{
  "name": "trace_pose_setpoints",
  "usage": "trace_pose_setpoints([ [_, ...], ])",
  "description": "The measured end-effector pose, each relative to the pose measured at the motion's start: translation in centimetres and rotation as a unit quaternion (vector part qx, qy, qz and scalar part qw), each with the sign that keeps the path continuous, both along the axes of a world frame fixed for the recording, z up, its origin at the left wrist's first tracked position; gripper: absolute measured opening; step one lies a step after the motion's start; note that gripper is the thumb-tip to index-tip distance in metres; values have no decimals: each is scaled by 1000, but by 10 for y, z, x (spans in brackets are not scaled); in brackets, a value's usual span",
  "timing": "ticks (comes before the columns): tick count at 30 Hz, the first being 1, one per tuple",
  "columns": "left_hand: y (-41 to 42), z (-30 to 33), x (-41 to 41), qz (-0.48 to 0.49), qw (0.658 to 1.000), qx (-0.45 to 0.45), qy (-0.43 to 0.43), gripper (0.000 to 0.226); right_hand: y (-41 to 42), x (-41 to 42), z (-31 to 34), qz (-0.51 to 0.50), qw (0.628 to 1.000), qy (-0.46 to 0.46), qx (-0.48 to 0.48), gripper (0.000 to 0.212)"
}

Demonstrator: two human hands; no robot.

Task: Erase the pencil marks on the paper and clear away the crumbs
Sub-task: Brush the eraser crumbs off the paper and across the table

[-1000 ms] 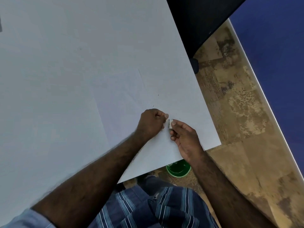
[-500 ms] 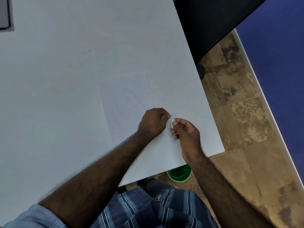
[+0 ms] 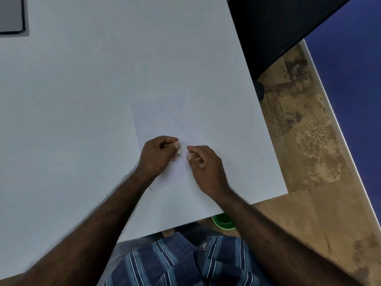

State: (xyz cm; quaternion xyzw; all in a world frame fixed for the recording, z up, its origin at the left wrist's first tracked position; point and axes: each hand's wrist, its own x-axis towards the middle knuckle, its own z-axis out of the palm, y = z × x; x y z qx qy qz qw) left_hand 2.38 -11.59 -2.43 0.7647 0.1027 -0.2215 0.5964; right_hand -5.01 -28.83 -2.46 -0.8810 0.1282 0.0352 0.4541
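One sheet of paper [image 3: 165, 120] is seen flat on the white bench [image 3: 72, 120], near the bench's right front corner; the sheet is nearly the same white as the bench, so its edges are made out only as faint lines. No clear pencil marks can be made out on it at this resolution.

One small pale eraser [image 3: 179, 148] is pinched in the curled fingers of the left hand [image 3: 157, 155], at the paper's lower part, with the eraser just at the paper surface. Contact cannot be confirmed.

The right hand [image 3: 206, 166] is placed just right of the eraser, over the paper's lower right edge. Its fingers are loosely curled, thumb and forefinger tip apart, and nothing is seen held. Whether the fingertips press the paper cannot be told.

About five or six dark crumbs [image 3: 212, 125] are counted, scattered on the bench right of the paper, with one more speck by the paper's lower left corner.

One green bin [image 3: 223, 221] is seen on the floor, under the bench edge nearest the paper. One dark-framed panel [image 3: 12, 15] lies at the bench's far left corner, well apart from the paper.
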Motion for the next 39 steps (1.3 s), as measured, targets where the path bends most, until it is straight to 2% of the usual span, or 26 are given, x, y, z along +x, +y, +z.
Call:
trace_pose_setpoints([
  [2,18,-9,10,13,997,69,-31,17,0,-11,-15,75,990,-56,-104,36],
  [4,34,-14,20,21,991,122,-56,17,0,-21,-28,133,976,-72,-159,44],
  [10,55,-20,36,15,970,220,-106,16,22,-29,-38,232,940,-97,-230,54],
  [15,61,-26,43,7,948,281,-152,19,37,-18,-34,231,939,-109,-228,53],
  [18,61,-29,43,0,927,332,-177,30,37,-14,-33,224,947,-124,-194,49],
  [22,48,-27,32,-23,875,399,-274,36,16,5,-31,170,954,-182,-169,39],
  [25,34,-36,20,-82,859,375,-340,38,-17,38,-37,120,943,-227,-214,37],
  [28,15,-48,8,-169,838,340,-392,46,-54,79,-43,141,913,-247,-294,42],
  [30,3,-52,5,-229,829,319,-399,53,-74,107,-44,161,898,-219,-346,52],
  [33,-9,-57,4,-280,824,318,-378,57,-87,144,-39,168,906,-110,-373,72],
  [36,-14,-60,5,-283,828,321,-361,56,-75,165,-39,138,914,-45,-379,84],
  [39,-16,-63,3,-281,829,323,-359,56,-42,160,-49,132,912,-33,-386,87],
])
